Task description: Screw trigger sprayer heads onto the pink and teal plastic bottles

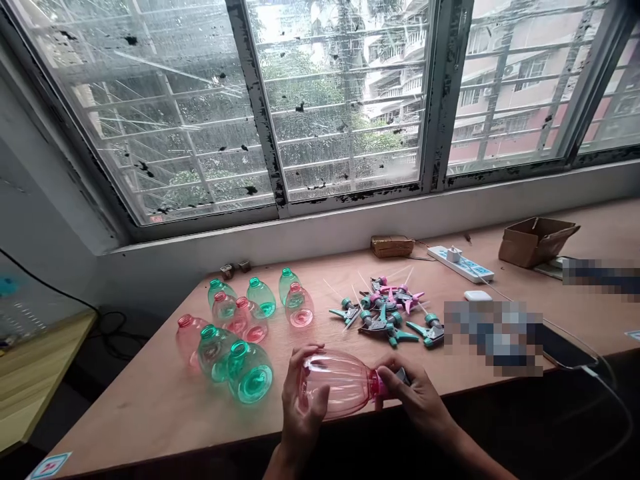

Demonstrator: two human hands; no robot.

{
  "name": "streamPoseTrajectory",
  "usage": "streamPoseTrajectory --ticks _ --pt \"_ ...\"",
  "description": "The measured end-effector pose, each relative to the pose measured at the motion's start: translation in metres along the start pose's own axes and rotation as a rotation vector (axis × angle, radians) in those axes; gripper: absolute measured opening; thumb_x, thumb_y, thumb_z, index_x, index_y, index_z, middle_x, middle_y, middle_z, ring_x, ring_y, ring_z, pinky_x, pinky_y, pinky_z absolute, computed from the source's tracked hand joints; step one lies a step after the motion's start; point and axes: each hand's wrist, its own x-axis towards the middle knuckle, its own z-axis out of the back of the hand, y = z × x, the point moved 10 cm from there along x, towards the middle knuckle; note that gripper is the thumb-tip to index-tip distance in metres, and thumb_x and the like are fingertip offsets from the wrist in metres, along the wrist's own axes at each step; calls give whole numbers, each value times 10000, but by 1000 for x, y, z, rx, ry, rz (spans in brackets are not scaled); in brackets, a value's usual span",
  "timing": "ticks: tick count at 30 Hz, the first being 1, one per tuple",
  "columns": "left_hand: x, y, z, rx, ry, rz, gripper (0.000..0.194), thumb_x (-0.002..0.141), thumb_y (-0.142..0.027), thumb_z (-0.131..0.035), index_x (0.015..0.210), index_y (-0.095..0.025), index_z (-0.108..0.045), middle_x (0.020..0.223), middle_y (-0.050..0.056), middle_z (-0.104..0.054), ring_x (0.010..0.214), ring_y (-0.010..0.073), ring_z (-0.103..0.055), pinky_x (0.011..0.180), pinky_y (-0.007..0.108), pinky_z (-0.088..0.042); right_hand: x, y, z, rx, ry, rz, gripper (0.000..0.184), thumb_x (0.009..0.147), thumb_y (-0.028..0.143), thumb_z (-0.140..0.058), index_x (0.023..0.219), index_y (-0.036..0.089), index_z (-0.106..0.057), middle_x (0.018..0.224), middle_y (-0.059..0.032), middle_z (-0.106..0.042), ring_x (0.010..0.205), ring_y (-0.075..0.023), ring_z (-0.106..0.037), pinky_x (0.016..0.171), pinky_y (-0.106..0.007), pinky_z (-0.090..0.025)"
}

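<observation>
A clear pink spray bottle [343, 383] lies sideways over the table's front edge, its neck pointing right. My left hand [303, 400] is wrapped round its base end. At the neck, my right hand [413, 393] grips a pink and grey trigger sprayer head [387, 383], mostly covered by the fingers. Whether the head's collar is fully seated I cannot tell. Beyond my right hand lies a pile of teal and pink trigger sprayer heads [385, 320] with thin tubes. Left of my hands stand several open-necked bottles, among them a green bottle [251, 377] and a pink bottle [300, 308].
A power strip [460, 264] with a plugged-in charger, a white case [477, 296], a phone [567, 348] with cable and an open cardboard box [537, 241] occupy the right side. A brown package [393, 246] lies by the window wall. Some items at right are blurred out.
</observation>
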Motion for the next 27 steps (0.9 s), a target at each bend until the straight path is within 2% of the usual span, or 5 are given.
streamPoseTrajectory --ticks 7,14,21,24,27 --pt "3 17 5 -101 -24 108 428 807 -495 -738 1127 -219 -676 1163 95 -648 1109 300 -588 953 373 -461 -1 -9 -7 106 77 -176 378 908 542 -626 810 181 -576 635 5 -655 526 -164 -664 552 -279 -534" --pt "7 54 6 -353 -97 345 584 986 -646 -273 1455 -324 -409 1212 83 -676 1078 255 -653 898 416 -518 -10 28 -16 23 244 45 571 833 526 -726 1306 261 -548 1223 -125 -658 1089 -307 -640 999 -493 -493" --pt "3 75 -9 -257 30 441 671 969 -668 -296 1499 -268 -393 1355 118 -627 1279 294 -551 1137 508 -332 2 -19 -6 -66 -73 127 747 732 431 -844 1370 367 -461 1444 -107 -525 1282 -353 -537 1028 -544 -504" --pt "-1 78 -13 -157 115 433 639 935 -618 -490 1475 -279 -443 1466 89 -549 1397 309 -425 1214 490 -191 10 -12 6 -127 -230 175 721 712 453 -852 1325 329 -491 1379 -114 -586 1174 -339 -624 984 -527 -546" --pt "-5 76 -20 -99 192 423 678 914 -631 -511 1492 -287 -416 1542 78 -468 1454 324 -342 1226 504 -152 32 19 16 -282 -187 194 521 747 446 -827 1182 259 -608 1166 -103 -728 1084 -320 -686 943 -478 -579"
